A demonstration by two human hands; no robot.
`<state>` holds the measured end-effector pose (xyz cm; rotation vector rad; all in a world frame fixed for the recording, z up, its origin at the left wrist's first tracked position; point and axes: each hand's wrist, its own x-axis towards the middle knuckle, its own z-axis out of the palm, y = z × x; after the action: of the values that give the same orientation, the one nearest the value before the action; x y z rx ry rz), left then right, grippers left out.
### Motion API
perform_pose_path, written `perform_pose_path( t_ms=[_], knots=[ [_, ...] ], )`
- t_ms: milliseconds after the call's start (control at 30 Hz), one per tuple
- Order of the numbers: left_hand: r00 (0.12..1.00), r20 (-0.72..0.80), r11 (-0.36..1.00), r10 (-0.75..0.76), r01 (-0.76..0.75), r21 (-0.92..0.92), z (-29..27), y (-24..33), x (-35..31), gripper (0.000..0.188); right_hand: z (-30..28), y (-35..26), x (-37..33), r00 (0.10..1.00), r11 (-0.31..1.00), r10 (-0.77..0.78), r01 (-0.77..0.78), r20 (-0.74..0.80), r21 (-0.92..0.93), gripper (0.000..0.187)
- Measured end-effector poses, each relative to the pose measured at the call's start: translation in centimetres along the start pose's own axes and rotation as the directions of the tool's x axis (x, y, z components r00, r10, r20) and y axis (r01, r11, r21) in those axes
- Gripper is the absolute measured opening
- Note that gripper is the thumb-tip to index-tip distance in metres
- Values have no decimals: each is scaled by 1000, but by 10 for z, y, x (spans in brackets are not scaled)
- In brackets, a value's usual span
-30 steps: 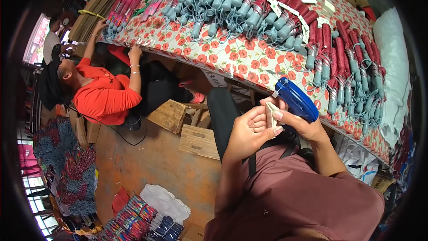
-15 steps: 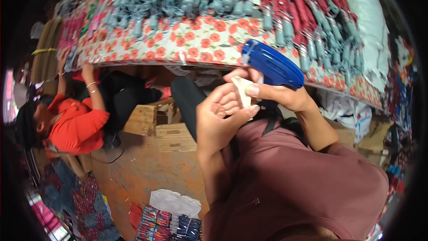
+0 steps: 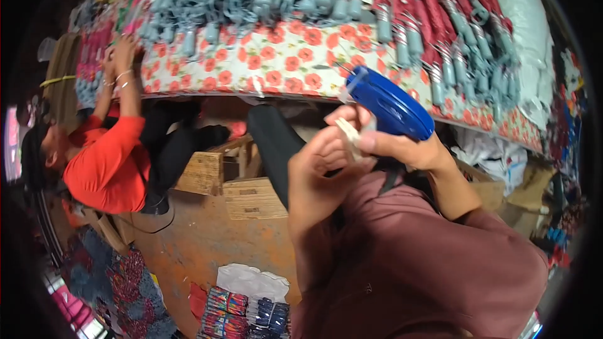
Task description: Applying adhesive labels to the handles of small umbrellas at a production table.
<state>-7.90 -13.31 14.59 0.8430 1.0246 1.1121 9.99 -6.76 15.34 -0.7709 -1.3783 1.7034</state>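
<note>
My right hand (image 3: 411, 150) grips a blue tagging gun (image 3: 392, 105), its thin needle aimed up and left over the table edge. With the same hand's thumb I press on a small stack of white tags (image 3: 347, 133). My left hand (image 3: 319, 166) holds these tags from the other side, its fingers curled and palm turned up. Beyond the gun, folded umbrellas (image 3: 411, 22) with maroon covers and grey handles lie in rows on a flower-patterned tablecloth (image 3: 276, 66).
On the left, a co-worker in a red top (image 3: 107, 169) reaches onto the table. Wooden stools (image 3: 251, 198) stand on the floor beside my leg. Bundled packs (image 3: 223, 314) and a white plastic bag (image 3: 253, 281) lie below. A white wrapped roll (image 3: 518, 31) rests at the table's right.
The tags have tilted and now show more edge-on between my hands. The co-worker's hands have come together farther up the table. My whole view has shifted slightly.
</note>
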Motion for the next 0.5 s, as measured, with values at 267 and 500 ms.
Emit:
perform_pose_path(
  t_ms=[267, 500],
  knots=[
    [994, 38, 941, -107, 113, -319, -10, -2, 15, 48, -1, 2, 21, 997, 997, 73, -73, 12, 19, 16],
    [995, 11, 990, -97, 98, -105, -17, -2, 30, 48, -7, 6, 39, 997, 997, 73, -73, -3, -9, 14]
  ],
)
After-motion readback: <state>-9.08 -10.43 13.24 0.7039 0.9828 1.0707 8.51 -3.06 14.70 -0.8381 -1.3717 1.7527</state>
